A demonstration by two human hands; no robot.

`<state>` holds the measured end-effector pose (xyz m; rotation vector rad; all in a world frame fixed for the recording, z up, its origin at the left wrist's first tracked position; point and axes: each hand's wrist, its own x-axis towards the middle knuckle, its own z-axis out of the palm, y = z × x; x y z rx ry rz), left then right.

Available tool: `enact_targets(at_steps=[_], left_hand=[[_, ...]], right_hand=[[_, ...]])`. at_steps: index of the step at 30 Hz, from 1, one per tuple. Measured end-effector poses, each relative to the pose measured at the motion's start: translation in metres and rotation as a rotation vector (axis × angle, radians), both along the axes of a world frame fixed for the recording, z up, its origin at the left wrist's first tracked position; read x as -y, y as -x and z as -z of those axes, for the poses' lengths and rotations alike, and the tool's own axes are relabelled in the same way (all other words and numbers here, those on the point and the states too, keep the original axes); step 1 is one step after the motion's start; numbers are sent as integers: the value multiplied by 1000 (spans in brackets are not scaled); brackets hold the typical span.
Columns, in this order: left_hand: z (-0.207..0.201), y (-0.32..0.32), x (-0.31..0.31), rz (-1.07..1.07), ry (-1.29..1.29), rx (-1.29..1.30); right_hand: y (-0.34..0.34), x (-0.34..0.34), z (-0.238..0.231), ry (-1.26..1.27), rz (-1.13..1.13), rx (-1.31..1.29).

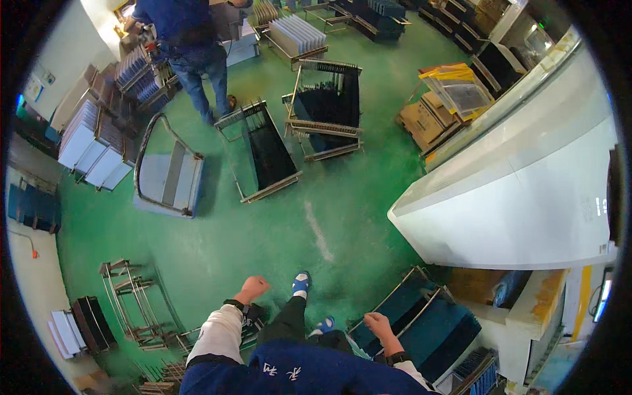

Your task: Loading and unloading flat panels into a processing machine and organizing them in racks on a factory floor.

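Note:
My left hand (pixel 253 288) is held out over the green floor, its fingers curled in and nothing seen in them. Lower right, my right hand (pixel 378 324) is also curled into a loose fist, with nothing showing in it. Beneath and beside the right hand stands a rack of dark panels (pixel 421 329), apart from the hand as far as I can tell. Below my left forearm, a metal rack (pixel 250 332) is partly hidden by the arm. My feet in blue slippers (pixel 301 283) are mid-stride on the floor.
Ahead stand racks of dark panels (pixel 268 148) and a platform cart (pixel 172 181) with a curved handle. A large white machine (pixel 513 204) juts in from the right. A person (pixel 191 52) stands at the far left. Cardboard boxes (pixel 431 122) sit far right; an empty metal frame (pixel 135 303) is at left.

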<state>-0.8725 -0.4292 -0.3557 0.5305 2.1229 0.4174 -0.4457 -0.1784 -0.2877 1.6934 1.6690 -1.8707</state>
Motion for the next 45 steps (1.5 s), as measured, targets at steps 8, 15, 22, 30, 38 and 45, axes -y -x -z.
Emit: enact_targets(at_steps=[8, 15, 22, 30, 38, 45], left_hand=[[-8, 45, -76, -1, -34, 70], [-21, 106, -146, -103, -160, -36], [-12, 222, -277, -163, -241, -182], [7, 361, -402, -220, -418, -236], [79, 462, -518, -293, -307, -338], [111, 459, -561, -826, -324, 331]], right_hand=[[-13, -36, 29, 347, 219, 216], [-91, -100, 99, 789, 370, 36], [91, -270, 159, -472, -468, 158], [333, -346, 73, 132, 180, -53], [501, -394, 118, 251, 300, -218], [611, -444, 174, 245, 685, -329]])
